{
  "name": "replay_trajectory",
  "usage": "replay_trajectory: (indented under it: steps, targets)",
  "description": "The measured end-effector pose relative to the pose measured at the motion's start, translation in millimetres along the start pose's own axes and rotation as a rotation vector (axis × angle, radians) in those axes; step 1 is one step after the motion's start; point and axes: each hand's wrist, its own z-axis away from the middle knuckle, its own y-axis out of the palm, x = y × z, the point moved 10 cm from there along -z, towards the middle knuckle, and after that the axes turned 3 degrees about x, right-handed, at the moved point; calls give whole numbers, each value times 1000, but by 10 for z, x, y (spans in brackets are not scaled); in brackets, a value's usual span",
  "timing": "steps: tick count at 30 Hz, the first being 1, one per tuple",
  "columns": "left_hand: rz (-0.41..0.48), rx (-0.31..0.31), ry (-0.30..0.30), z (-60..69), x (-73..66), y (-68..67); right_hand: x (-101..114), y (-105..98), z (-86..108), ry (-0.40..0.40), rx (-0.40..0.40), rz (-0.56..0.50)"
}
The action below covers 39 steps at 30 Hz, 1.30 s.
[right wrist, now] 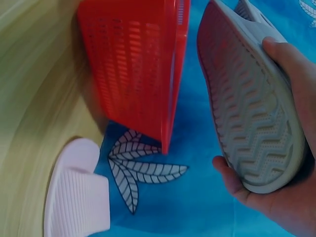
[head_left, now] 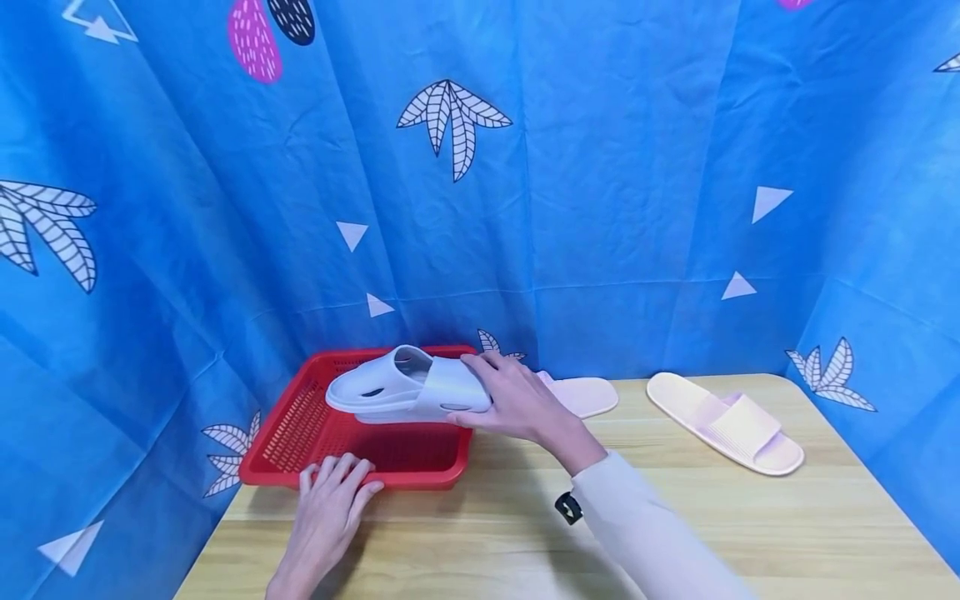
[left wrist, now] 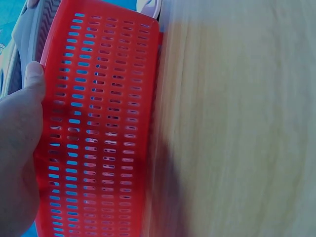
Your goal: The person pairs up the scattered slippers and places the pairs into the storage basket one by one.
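Observation:
My right hand (head_left: 513,400) grips pale grey slippers (head_left: 386,383) by the end nearer me, holding them sideways above the red plastic basket (head_left: 446,479). Two appear to overlap, with cut-out openings in the uppers. In the right wrist view, a zigzag-patterned sole (right wrist: 252,108) faces the camera, with thumb and fingers at its edges. Over the basket's front rim lies my left hand (head_left: 330,508), its fingers bent across the edge. The left wrist view shows its thumb (left wrist: 34,79) against the rim, beside the slotted wall; the other fingers are hidden there.
On the wooden table (head_left: 510,533), a pale pink slipper (head_left: 727,425) lies at the right. Another pink slipper (head_left: 588,396) lies behind my right hand, partly hidden. A blue patterned curtain (head_left: 615,192) hangs at the back and sides.

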Motion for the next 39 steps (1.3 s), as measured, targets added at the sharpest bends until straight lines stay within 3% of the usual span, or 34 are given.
replay_trajectory:
  steps: [17, 27, 39]
  targets:
    - [-10, 83, -76, 2, 50, 64, 443, 343, -438, -67, 122, 26]
    - [-3, 62, -44, -19, 11, 73, 564, 568, -622, -82, 200, 102]
    - [-3, 12, -16, 10, -10, 11, 685, 828, -693, -87, 282, 102]
